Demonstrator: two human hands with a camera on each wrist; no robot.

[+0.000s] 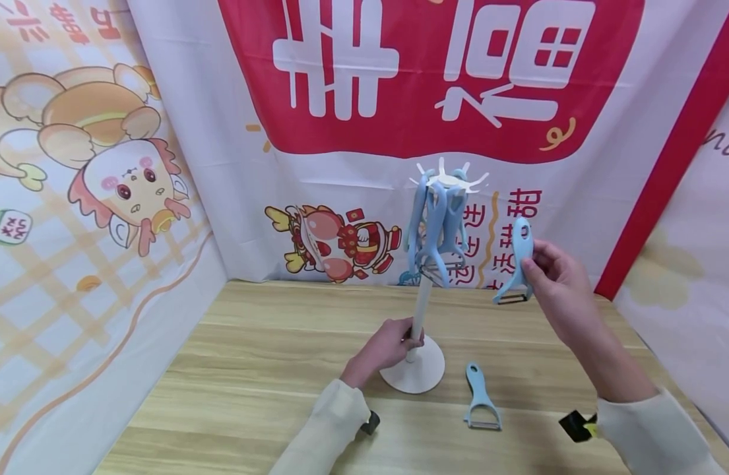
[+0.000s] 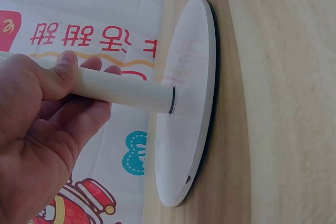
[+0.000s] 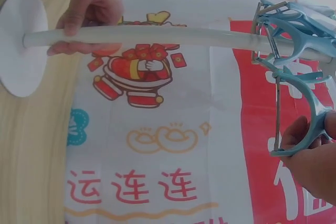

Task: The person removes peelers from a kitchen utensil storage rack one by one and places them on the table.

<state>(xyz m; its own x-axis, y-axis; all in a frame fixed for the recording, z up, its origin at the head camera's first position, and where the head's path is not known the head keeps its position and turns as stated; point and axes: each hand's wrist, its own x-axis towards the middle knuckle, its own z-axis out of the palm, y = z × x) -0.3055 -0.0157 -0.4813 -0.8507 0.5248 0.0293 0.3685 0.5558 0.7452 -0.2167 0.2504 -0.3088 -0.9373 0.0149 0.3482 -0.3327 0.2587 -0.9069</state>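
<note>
Fingers of the right hand (image 1: 560, 285) are pinching a light blue peeler (image 1: 523, 247) in the head view; it is pointing nearly upright in mid-air, holed end up and blade down, to the right of a white stand (image 1: 423, 303) and apart from its hooks (image 1: 441, 167). That sideways gap is probably mattering most, the right hand being the nearer to the hooks. Low on the pole (image 1: 420, 313), near the round base (image 1: 412, 380), the left hand (image 1: 390, 343) is gripping. Several hung peelers (image 1: 435, 221) are dangling above, and a loose peeler (image 1: 478, 390) is lying on the desk (image 1: 251, 369), right of the base. In the left wrist view, the left fingers are curling round the pole. In the right wrist view, the held peeler's blade end is facing toward the base, close to the hung peelers, while the hand is hiding much of its handle.
</note>
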